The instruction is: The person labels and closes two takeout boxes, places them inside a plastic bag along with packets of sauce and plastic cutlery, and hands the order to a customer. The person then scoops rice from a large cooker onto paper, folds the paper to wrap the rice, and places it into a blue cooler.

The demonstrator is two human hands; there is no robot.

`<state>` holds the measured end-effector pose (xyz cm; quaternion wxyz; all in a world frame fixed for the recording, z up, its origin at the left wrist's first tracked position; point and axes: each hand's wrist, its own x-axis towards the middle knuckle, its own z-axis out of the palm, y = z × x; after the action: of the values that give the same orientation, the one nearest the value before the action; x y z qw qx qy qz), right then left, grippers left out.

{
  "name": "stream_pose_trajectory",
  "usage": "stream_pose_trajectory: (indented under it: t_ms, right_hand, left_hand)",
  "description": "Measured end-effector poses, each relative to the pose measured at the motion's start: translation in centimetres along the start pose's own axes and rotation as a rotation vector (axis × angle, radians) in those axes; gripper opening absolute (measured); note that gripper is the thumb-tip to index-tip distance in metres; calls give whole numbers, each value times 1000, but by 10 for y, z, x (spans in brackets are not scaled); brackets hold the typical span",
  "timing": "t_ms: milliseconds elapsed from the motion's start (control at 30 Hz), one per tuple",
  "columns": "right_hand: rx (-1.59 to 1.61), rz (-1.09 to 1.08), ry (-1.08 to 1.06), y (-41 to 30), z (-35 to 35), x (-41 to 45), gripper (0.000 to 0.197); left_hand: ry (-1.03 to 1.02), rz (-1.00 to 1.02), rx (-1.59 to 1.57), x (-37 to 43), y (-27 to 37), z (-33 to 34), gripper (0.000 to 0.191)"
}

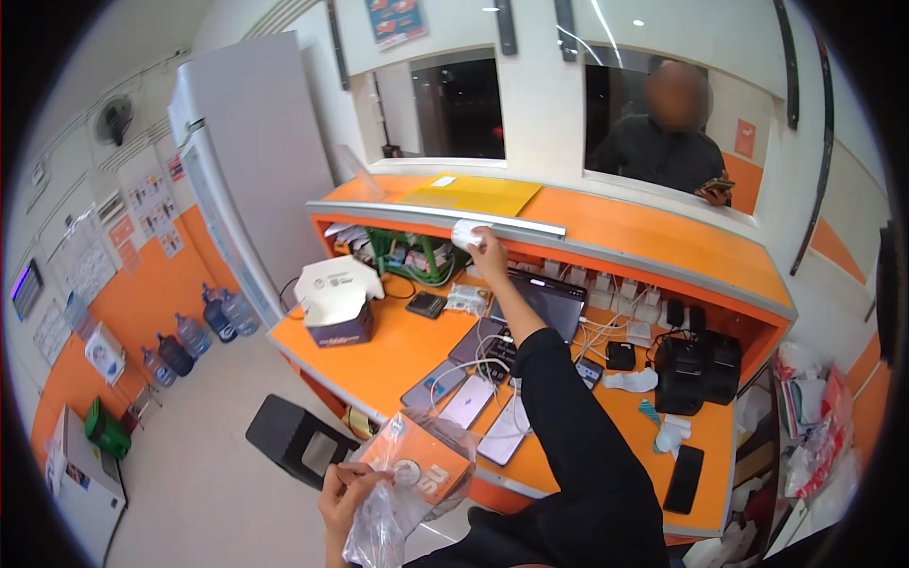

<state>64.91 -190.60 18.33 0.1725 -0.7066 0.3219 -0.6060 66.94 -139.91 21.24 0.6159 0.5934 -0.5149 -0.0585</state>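
Note:
My left hand grips the gathered neck of a clear plastic bag, low in front of me. Inside the bag is an orange box with white lettering. My right hand reaches up to the front edge of the raised orange shelf, its fingers closed on a small white roll, which looks like paper or tape. Below my right arm, several phones and tablets lie on the orange desk among white cables, among them a lit phone.
An open carton stands at the desk's left, a green basket under the shelf. Black printer-like devices sit at the right. A black stool stands by the desk. A person holding a phone is behind the right window.

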Motion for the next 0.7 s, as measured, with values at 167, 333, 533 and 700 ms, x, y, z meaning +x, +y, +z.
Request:
stream_pose_trajectory:
  t_ms: [167,333,533,700]
  right_hand:
    - [12,-321,-226,-15,-41,12,16]
    - [-91,-140,-167,5,-195,58,36]
    - [-486,2,34,78,-369,65,50]
    - [-203,492,87,96,-378,70,49]
  left_hand:
    - [-49,128,114,65,-32,37,33]
    - [-213,200,53,108,-40,82,19]
    - [-346,266,-244,130,-56,146,21]
    - [-464,287,-315,134,-72,156,35]
